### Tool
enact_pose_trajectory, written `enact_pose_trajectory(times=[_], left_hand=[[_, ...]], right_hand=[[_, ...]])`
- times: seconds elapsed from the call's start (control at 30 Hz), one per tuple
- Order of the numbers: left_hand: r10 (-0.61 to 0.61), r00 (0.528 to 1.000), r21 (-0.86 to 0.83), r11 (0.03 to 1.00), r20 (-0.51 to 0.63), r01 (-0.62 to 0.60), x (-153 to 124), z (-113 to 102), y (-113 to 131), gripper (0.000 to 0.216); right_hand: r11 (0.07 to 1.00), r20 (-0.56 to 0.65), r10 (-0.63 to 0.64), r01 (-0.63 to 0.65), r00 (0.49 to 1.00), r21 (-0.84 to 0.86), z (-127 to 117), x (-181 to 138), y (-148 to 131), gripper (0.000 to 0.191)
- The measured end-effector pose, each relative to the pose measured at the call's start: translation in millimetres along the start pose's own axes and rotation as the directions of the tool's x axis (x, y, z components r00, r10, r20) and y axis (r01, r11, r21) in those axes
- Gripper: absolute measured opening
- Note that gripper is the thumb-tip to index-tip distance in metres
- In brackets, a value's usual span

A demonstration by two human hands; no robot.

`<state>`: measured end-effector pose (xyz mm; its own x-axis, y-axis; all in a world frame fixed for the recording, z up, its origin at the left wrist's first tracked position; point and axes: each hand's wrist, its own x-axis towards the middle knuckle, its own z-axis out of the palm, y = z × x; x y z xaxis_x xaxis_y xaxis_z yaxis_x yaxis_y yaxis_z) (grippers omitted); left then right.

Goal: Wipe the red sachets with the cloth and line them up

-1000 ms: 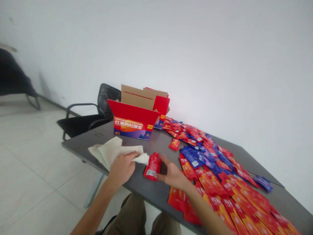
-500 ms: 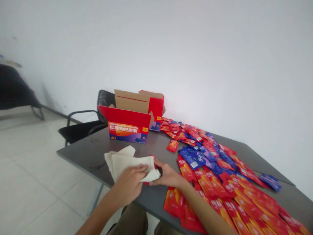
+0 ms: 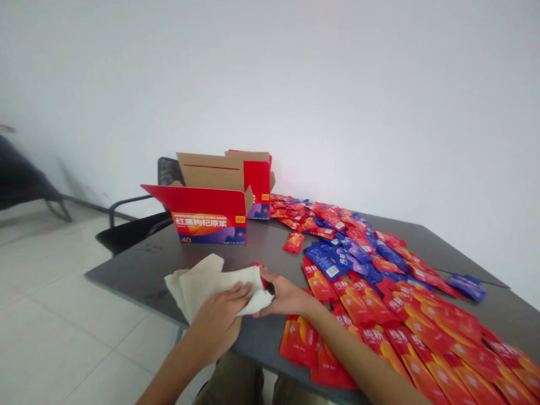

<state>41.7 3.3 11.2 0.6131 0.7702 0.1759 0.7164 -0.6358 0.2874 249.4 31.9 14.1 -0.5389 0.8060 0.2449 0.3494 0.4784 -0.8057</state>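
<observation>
Grey desk [image 3: 139, 270], white wall [image 3: 337, 84] behind. My left hand [image 3: 219, 323] lies flat on the cloth [image 3: 202, 281], fingers [image 3: 238, 292] together, pressing it over a red pouch [image 3: 259, 265]. My right hand [image 3: 287, 295] pinches that pouch near the desk's front edge. An open box [image 3: 211, 216] stands beyond.

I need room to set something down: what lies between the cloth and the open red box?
Only bare grey tabletop lies between the cloth and the open red box, as the head view shows.
</observation>
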Motion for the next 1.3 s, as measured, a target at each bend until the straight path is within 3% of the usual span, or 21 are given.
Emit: enact_pose_trajectory(times=[0.2, 0.3, 0.4, 0.5, 0.63, 0.83, 1.0, 1.07, 1.2, 1.3], left_hand=[[0.011, 1.000, -0.023, 1.000, -0.019, -0.011, 37, -9, 5, 0.061], [0.061, 0.998, -0.040, 0.997, -0.017, -0.062, 18, -4, 3, 0.058], [0.031, 0.999, -0.027, 0.999, -0.028, -0.031, 2, 0, 3, 0.057], [0.003, 1.000, -0.016, 1.000, -0.029, -0.003, 15, -4, 8, 0.057], [0.022, 0.999, -0.028, 0.999, -0.035, -0.023, 34, -8, 11, 0.056], [0.017, 0.999, -0.015, 1.000, -0.037, -0.017, -2, 5, 5, 0.061], [0.002, 0.999, 0.004, 1.000, -0.054, -0.002, 24, 0, 7, 0.063], [0.025, 0.998, 0.006, 1.000, -0.054, -0.024, 25, -1, 5, 0.064], [0.083, 0.996, 0.010, 0.997, -0.038, -0.082, -3, 5, 1, 0.063], [0.045, 0.997, 0.020, 0.999, -0.063, -0.043, -9, 7, 7, 0.062]], right_hand=[[0.993, 0.037, 0.069, -0.072, 0.997, 0.090, 0, -1, 1, 0.076], [0.995, 0.038, 0.038, -0.042, 0.999, 0.088, -1, -1, -1, 0.081], [0.999, 0.036, 0.003, -0.005, 0.999, 0.048, -1, -1, -2, 0.084], [0.995, 0.051, 0.072, -0.075, 0.996, 0.062, -1, -1, -3, 0.073], [0.988, 0.056, 0.139, -0.142, 0.989, 0.060, -3, 0, -4, 0.076], [0.999, 0.074, 0.000, 0.003, 0.997, -0.038, -2, 2, 2, 0.085], [0.999, 0.071, -0.040, 0.042, 0.997, -0.032, -2, 3, 2, 0.084], [0.998, 0.069, -0.051, 0.054, 0.996, -0.036, -2, 3, 2, 0.086], [0.997, 0.073, -0.027, 0.032, 0.997, -0.070, -1, 4, 10, 0.083], [0.998, 0.084, 0.005, 0.001, 0.996, -0.070, -1, 4, 15, 0.087]])
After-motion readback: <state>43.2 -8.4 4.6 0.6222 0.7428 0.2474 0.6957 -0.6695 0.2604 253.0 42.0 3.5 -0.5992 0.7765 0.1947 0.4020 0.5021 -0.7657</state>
